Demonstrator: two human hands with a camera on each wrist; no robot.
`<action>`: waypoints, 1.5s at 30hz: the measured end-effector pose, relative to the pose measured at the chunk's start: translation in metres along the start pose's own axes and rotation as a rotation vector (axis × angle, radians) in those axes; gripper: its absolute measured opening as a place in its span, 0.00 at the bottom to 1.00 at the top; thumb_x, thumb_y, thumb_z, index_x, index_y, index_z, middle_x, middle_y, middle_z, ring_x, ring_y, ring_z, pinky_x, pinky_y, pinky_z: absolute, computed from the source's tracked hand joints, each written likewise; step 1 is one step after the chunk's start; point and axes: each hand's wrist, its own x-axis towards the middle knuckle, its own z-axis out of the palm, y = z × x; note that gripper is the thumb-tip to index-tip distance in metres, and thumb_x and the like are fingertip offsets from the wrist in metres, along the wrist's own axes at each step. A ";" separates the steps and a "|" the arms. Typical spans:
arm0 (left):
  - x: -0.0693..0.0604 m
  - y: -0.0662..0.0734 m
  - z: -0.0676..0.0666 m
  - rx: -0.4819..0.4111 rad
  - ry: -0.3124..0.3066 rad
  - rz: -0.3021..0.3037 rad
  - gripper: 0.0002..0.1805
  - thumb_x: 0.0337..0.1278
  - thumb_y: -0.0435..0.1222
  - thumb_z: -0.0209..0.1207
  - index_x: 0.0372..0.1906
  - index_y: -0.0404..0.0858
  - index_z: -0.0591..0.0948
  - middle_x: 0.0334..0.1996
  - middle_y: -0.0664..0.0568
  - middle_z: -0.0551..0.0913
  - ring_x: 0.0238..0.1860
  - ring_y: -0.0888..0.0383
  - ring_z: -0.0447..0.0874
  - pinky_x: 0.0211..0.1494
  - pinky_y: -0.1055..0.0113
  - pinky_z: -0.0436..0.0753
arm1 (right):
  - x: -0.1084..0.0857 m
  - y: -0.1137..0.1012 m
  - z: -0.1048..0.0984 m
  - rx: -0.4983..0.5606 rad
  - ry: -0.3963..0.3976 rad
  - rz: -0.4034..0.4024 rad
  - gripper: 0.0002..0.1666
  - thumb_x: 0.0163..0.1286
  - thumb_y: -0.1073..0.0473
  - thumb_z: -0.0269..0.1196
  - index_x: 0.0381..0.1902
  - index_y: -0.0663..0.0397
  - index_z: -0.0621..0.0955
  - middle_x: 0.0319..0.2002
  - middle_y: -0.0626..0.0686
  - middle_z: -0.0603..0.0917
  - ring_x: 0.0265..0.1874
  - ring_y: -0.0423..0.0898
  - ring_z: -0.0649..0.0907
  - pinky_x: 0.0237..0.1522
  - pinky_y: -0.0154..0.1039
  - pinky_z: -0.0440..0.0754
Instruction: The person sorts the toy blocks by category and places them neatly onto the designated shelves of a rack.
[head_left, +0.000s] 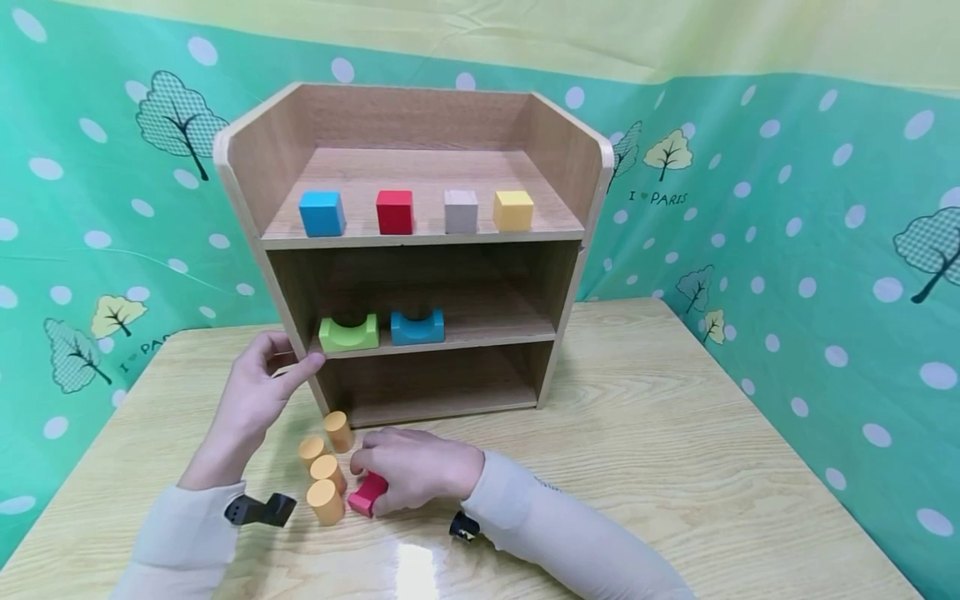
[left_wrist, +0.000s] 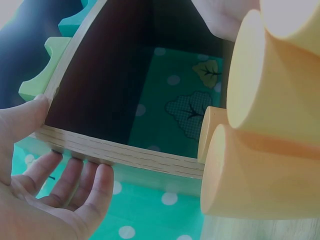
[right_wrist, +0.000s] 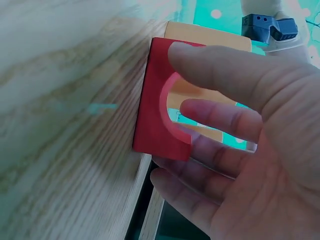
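Observation:
My left hand (head_left: 251, 392) is at the left side of a small wooden shelf (head_left: 420, 412). In the left wrist view its thumb lies by the front edge and its fingertips touch the outside of the side panel. Low on the tabletop, my right hand (head_left: 420, 468) holds a red block with a curved notch (right_wrist: 155, 100), thumb on one face and fingers around the far side. Several orange cylinders (head_left: 325, 502) stand just left of that hand. A green notched block (head_left: 348, 335) and a blue notched block (head_left: 417, 329) sit on the middle shelf board.
Along the top board's front edge stand a blue cube (head_left: 322, 214), a red cube (head_left: 394, 212), a grey cube (head_left: 461, 212) and a yellow cube (head_left: 513, 212). The light wood table (head_left: 675, 433) meets a green dotted cloth (head_left: 787, 250) at the back and sides.

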 end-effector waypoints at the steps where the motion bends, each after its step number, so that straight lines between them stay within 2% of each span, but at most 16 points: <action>1: 0.000 0.000 0.000 0.000 -0.001 -0.001 0.26 0.59 0.46 0.62 0.54 0.34 0.70 0.47 0.51 0.72 0.47 0.59 0.70 0.40 0.76 0.74 | 0.000 0.000 0.000 -0.008 0.001 0.002 0.22 0.55 0.46 0.71 0.48 0.39 0.80 0.34 0.38 0.71 0.31 0.34 0.70 0.29 0.25 0.66; 10: 0.001 -0.001 0.000 -0.005 0.001 -0.001 0.26 0.60 0.44 0.62 0.56 0.33 0.70 0.47 0.51 0.73 0.47 0.60 0.70 0.40 0.76 0.74 | 0.001 0.004 0.005 -0.054 0.009 0.063 0.12 0.58 0.49 0.69 0.37 0.38 0.78 0.29 0.39 0.70 0.27 0.35 0.70 0.25 0.28 0.66; 16: 0.001 -0.001 -0.001 -0.006 0.002 -0.003 0.26 0.60 0.43 0.63 0.56 0.32 0.70 0.47 0.52 0.73 0.46 0.61 0.70 0.39 0.76 0.74 | 0.001 0.010 0.006 -0.084 0.034 0.067 0.11 0.58 0.50 0.69 0.31 0.40 0.76 0.26 0.40 0.70 0.26 0.36 0.70 0.25 0.29 0.66; 26: 0.002 -0.002 -0.001 -0.020 -0.001 -0.007 0.25 0.59 0.43 0.63 0.55 0.33 0.70 0.46 0.55 0.73 0.46 0.61 0.71 0.40 0.76 0.74 | 0.003 0.012 0.006 -0.032 0.042 0.019 0.12 0.57 0.51 0.69 0.37 0.39 0.78 0.29 0.39 0.70 0.27 0.36 0.71 0.24 0.27 0.66; 35: 0.001 0.000 -0.001 -0.022 -0.007 -0.009 0.26 0.59 0.43 0.63 0.55 0.32 0.70 0.46 0.54 0.73 0.46 0.61 0.71 0.41 0.77 0.74 | 0.002 0.015 0.007 -0.024 0.073 0.031 0.12 0.57 0.52 0.69 0.36 0.39 0.78 0.30 0.39 0.71 0.26 0.35 0.71 0.25 0.28 0.67; 45: 0.001 -0.001 -0.001 -0.017 -0.002 -0.009 0.26 0.59 0.43 0.63 0.55 0.32 0.70 0.46 0.53 0.73 0.46 0.61 0.70 0.41 0.77 0.74 | 0.002 0.019 0.006 0.009 0.063 0.033 0.14 0.54 0.53 0.70 0.37 0.38 0.77 0.31 0.39 0.71 0.28 0.35 0.71 0.26 0.28 0.67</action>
